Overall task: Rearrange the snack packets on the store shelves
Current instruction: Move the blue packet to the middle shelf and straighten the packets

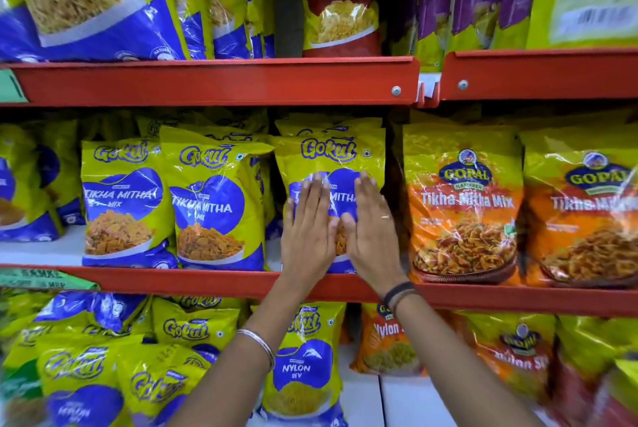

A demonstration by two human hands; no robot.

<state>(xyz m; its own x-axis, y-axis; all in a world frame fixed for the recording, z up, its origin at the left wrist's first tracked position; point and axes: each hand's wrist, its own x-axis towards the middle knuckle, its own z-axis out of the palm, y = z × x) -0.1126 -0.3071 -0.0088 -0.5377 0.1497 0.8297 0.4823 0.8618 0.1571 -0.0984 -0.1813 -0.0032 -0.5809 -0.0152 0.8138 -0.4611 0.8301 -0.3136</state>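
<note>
A yellow and blue Gokul Tikha Mitha packet (pixel 328 154) stands upright on the middle shelf (pixel 214 283). Both hands lie flat against its front. My left hand (pixel 305 231) presses the packet's left half with fingers straight and pointing up. My right hand (pixel 371 233) presses the right half, palm turned slightly inward. Neither hand grips anything. Two more Gokul Tikha Mitha packets (pixel 210 198) stand to the left, the nearer one leaning right. More packets stand behind the pressed one.
Orange Gopal Tikha Mitha Mix packets (pixel 462 216) stand right of my hands. The top shelf holds a Nylon Chevda packet (pixel 341 8) and blue sev packets. The bottom shelf holds Gokul Nylon Sev packets (pixel 300 368), some tilted. Red shelf lips (pixel 221 81) jut forward.
</note>
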